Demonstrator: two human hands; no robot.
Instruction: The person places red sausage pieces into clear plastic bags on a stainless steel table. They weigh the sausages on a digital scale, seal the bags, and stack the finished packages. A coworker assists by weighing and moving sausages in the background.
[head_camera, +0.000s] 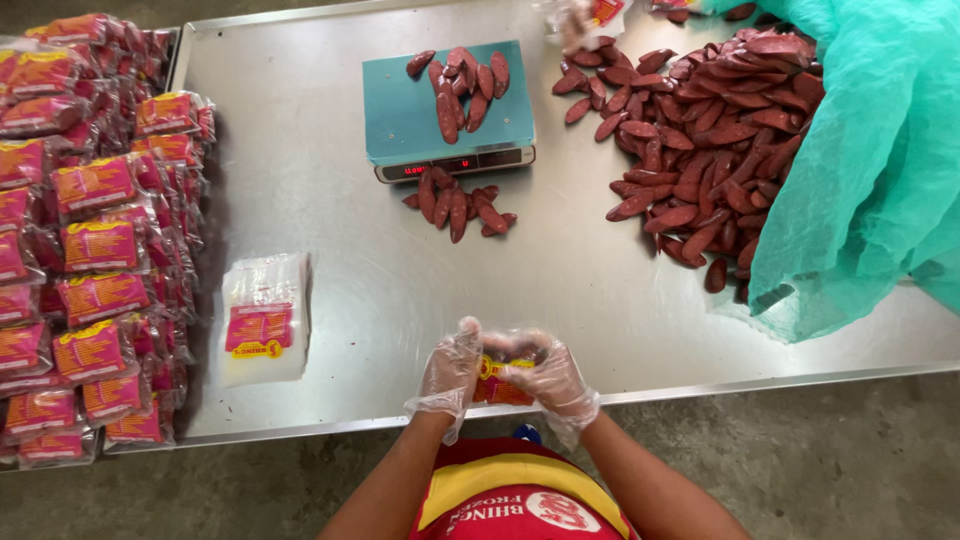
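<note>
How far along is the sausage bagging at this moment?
Done: many filled packets are piled at the table's left edge. In hand: the left hand and right hand, both gloved, hold one packet between them. Left: a portion on the scale, a small group of sausages before it, the big loose heap and a stack of empty bags.

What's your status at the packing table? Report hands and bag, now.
Left hand and right hand, both gloved, closed on one small printed bag at the table edge. Nothing between the hands and the scale.
</note>
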